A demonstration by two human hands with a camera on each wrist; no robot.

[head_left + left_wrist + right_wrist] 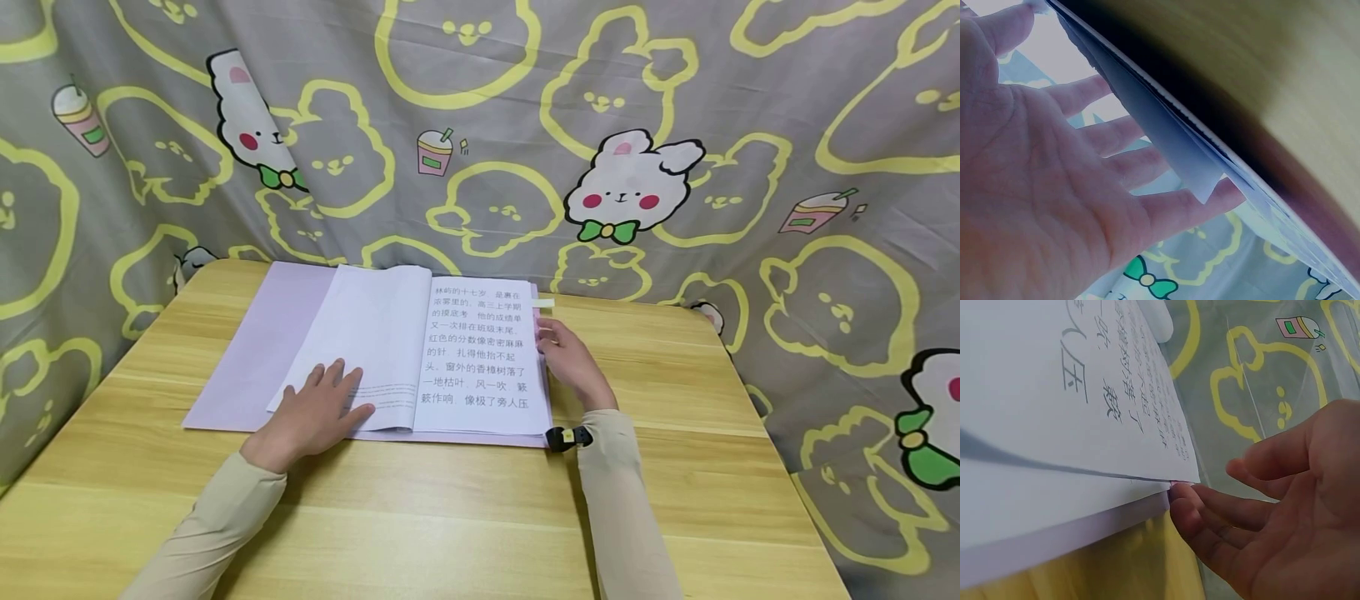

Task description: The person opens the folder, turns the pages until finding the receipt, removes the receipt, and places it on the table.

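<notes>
extending furthest left, the purple cover (255, 358) of the open booklet (422, 358) lies on the wooden table (420, 517), directly in front of you. on the left page (375, 325), near its lower end, your left hand (307, 412) is spread, fingers apart; it pinches nothing, and how firmly it presses cannot be determined. between your hands runs the fold, its line leading away from you; the pages' long axis appears to follow it. right of the fold, the right page (480, 417) carries printed characters, and a pale tab (543, 302) projects past its upper edge side. at that outer edge is your right hand (570, 362), the nearer of the two: fingers bent, tips at the edge, thumb clear of them in the right wrist view, so no pinch on a sheet is evident. judged from this, handling the right page turns on one relation: it lies left of your right fingertips, free edge beside them, fold opposite. a black device (567, 438) sits at your right wrist.
</notes>
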